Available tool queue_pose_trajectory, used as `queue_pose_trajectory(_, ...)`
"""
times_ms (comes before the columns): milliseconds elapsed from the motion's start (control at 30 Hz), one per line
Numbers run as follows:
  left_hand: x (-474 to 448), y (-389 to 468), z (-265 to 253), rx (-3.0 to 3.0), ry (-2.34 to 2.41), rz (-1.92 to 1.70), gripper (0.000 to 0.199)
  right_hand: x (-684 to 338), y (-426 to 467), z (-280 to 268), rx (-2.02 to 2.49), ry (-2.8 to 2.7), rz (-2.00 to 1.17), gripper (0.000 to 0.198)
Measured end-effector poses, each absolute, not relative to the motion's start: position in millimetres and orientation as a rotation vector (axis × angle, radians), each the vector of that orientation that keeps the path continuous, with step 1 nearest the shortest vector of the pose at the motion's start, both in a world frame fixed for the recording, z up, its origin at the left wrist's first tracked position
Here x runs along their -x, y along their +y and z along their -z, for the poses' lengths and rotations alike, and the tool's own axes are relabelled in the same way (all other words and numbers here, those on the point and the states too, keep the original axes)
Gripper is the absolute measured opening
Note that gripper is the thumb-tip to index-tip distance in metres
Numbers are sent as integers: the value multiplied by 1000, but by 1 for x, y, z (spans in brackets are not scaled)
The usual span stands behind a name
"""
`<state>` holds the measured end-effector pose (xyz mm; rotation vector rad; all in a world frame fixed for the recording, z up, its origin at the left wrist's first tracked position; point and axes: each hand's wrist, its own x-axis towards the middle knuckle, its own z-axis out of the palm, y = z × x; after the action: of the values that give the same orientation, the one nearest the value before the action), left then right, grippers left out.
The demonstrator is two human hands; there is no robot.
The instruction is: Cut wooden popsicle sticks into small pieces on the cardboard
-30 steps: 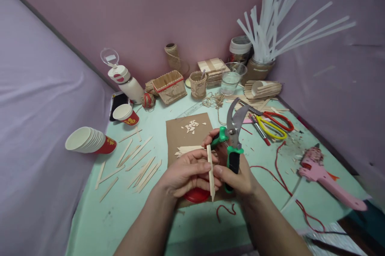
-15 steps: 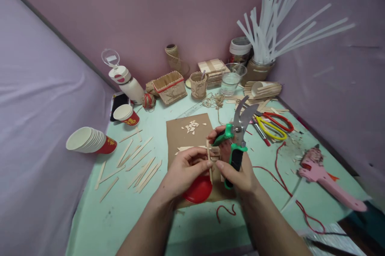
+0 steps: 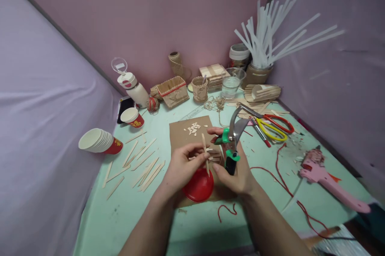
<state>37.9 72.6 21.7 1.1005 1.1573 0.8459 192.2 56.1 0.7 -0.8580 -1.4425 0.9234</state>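
Observation:
Near the middle, my left hand point(image 3: 184, 164) pinches a wooden craft stick point(image 3: 203, 142), which stands nearly upright above a round red dish point(image 3: 199, 187). My right hand point(image 3: 237, 176) is wrapped round pruning shears point(image 3: 231, 140) with green and black handles; their blades are apart and point up and away. Between the two hands several short stick pieces point(image 3: 215, 157) show, partly hidden by my fingers. Beneath everything lies a sheet of brown cardboard point(image 3: 178, 132), with a small heap of clipped wooden tips point(image 3: 194, 129) on its far part.
Loose craft sticks point(image 3: 148, 177) lie at left, beside stacked paper cups point(image 3: 96, 141). Along the back stand a white bottle point(image 3: 136, 92), a cardboard basket point(image 3: 174, 94) and a plastic cup of water point(image 3: 230, 86). At right are scissors point(image 3: 272, 131), red cord point(image 3: 281, 179) and a pink glue gun point(image 3: 327, 183).
My hands have drawn slightly apart. The stick has moved a little left and away from my right thumb, and the shears have tilted and shifted left.

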Motion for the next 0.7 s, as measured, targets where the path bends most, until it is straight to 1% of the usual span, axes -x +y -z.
queue_pose_trajectory(133, -33, 72, -26, -855, 1084, -723, 38, -197, 55, -3, 869, -1521, -1002, 67)
queue_pose_trajectory(300, -24, 74, -25, -728, 1010, -640, 36, -197, 55, -3, 880, -1569, -1148, 66)
queue_pose_trajectory(567, -18, 79, -20, -630, 937, -593, 33, -196, 56, -2, 928, -1623, -1124, 68)
queue_pose_trajectory(700, -16, 81, -19, -608, 907, -572, 31, -197, 57, -1, 938, -1708, -1043, 67)
